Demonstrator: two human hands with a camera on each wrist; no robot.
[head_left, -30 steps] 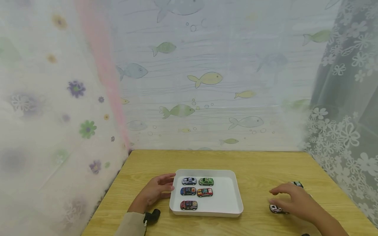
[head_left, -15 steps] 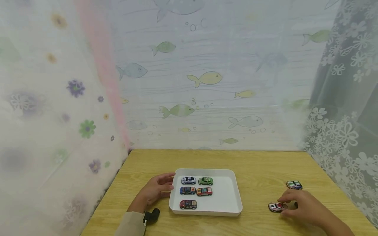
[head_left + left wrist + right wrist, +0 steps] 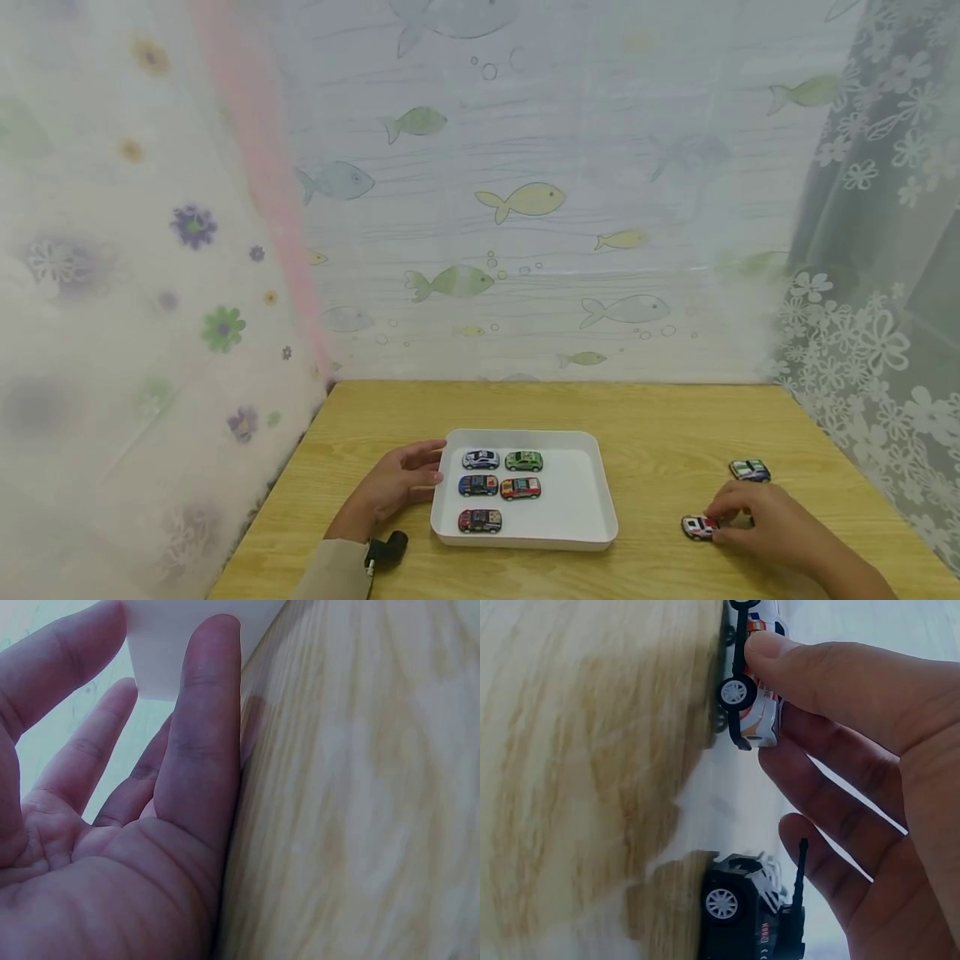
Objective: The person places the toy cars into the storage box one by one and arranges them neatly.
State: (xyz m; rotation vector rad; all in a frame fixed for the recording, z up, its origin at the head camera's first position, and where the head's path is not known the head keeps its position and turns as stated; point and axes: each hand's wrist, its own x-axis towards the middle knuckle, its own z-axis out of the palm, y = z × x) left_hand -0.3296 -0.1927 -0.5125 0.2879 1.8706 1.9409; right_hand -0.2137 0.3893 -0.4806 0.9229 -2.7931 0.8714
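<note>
My right hand [image 3: 772, 527] pinches a white and red toy car [image 3: 697, 527] between thumb and fingers at the right of the table. In the right wrist view the thumb presses the side of this white car [image 3: 762, 724], whose wheels face the wood. My left hand [image 3: 393, 483] lies at the left side of a white tray [image 3: 577, 504], its fingers extended along the wall. In the left wrist view the fingertips overlap the tray wall [image 3: 161, 645]. Inside the tray sit several toy cars, among them a green car [image 3: 523, 461] and a dark red car [image 3: 480, 522].
A white, green and blue toy car [image 3: 750, 471] stands beyond my right hand. A black toy vehicle [image 3: 739, 922] stands beneath that hand, largely hidden in the head view. The wooden table [image 3: 555, 406] meets a fish-print curtain [image 3: 517, 292] behind.
My right hand shifted right from over the white car, uncovering the car behind, then came in at its rear and pinched it. The left hand and tray stayed put.
</note>
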